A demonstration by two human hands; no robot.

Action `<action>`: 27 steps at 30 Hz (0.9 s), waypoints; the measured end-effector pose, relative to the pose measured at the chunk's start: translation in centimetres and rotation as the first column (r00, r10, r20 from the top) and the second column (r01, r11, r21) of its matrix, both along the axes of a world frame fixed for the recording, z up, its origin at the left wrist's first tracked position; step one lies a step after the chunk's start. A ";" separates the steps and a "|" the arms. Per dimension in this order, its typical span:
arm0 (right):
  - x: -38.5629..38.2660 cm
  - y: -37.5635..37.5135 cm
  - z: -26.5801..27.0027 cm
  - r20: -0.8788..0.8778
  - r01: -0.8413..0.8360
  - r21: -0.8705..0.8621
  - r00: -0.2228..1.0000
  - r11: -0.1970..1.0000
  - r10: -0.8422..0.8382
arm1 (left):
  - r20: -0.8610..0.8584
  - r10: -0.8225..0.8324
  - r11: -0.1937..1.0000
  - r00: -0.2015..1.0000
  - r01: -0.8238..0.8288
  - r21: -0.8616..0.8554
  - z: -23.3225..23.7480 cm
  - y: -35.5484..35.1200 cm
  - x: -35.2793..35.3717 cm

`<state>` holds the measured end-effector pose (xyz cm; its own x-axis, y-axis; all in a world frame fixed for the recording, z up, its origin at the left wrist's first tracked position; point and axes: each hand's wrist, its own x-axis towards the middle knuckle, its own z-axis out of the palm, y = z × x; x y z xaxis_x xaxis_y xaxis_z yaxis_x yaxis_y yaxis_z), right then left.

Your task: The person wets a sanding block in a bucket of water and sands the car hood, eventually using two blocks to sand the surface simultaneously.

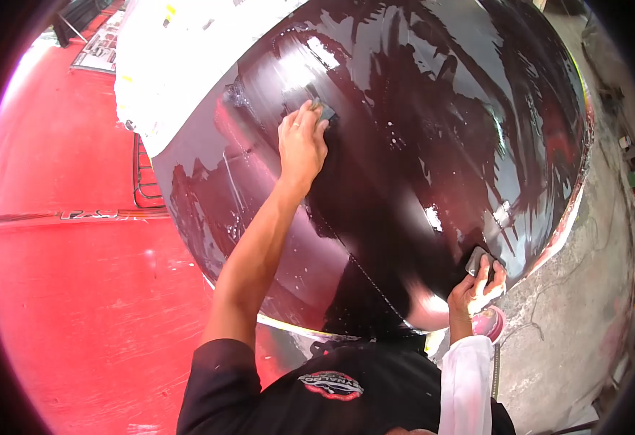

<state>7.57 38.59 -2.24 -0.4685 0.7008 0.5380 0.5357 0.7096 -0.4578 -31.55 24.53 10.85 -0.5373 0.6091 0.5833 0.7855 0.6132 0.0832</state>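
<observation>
A glossy, dark maroon car panel (pixel 375 188), wet with water streaks and droplets, curves across most of the head view. My left hand (pixel 303 141) reaches to its upper left part. Its fingers are closed on a small dark grey sanding pad (pixel 328 113), pressed against the wet surface. Near the panel's lower right edge, my right hand (pixel 479 288) grips a grey sanding block (pixel 481 262), which rests on the panel. The palm sides of both hands are hidden. A white sleeve or cloth (pixel 467 384) covers my right forearm.
A red vehicle (pixel 78 290) stands close on the left, with a black metal rack (pixel 143 174) beside the panel. White covering (pixel 180 65) lies over the top left. A pink container (pixel 489 323) is below my right hand. Concrete floor (pixel 586 290) and assorted items are at right.
</observation>
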 end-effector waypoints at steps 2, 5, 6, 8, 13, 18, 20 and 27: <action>-0.1 0.1 -0.4 0.001 0.008 0.002 1.000 1.000 -0.008 | 0.120 0.027 0.999 0.992 -0.021 -0.047 1.4 0.3 -2.0; -0.2 0.0 -0.3 -0.013 -0.010 0.002 1.000 1.000 0.010 | 0.182 0.177 0.983 0.967 -0.182 0.010 1.9 2.8 -4.8; -0.2 0.1 -0.2 -0.008 -0.007 0.019 1.000 1.000 0.007 | 0.183 0.173 0.984 0.968 -0.178 0.012 1.6 3.0 -3.3; -0.3 0.0 0.5 -0.003 0.003 -0.015 1.000 1.000 -0.003 | 0.188 0.171 0.985 0.967 -0.168 -0.033 1.4 2.6 1.1; 0.0 0.0 -0.4 0.002 0.005 -0.007 1.000 1.000 -0.005 | 0.191 0.207 0.978 0.960 -0.196 -0.075 3.3 2.4 -3.4; 0.0 0.4 -0.1 -0.019 -0.017 0.025 1.000 1.000 0.017 | 0.160 0.173 0.985 0.972 -0.173 -0.013 1.0 2.5 -0.9; 0.1 0.1 0.3 0.040 -0.015 -0.028 0.999 0.999 0.016 | -0.003 -0.019 0.999 1.000 0.019 0.035 -1.1 0.9 1.4; 0.3 0.2 0.0 0.013 -0.028 -0.033 1.000 0.999 0.029 | 0.143 0.265 0.964 0.953 -0.264 -0.031 1.4 3.1 -4.0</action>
<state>7.86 38.81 -2.22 -0.4954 0.7039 0.5090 0.5214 0.7097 -0.4739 -35.59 27.67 12.22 -0.7581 0.4399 0.4814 0.5751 0.7991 0.1754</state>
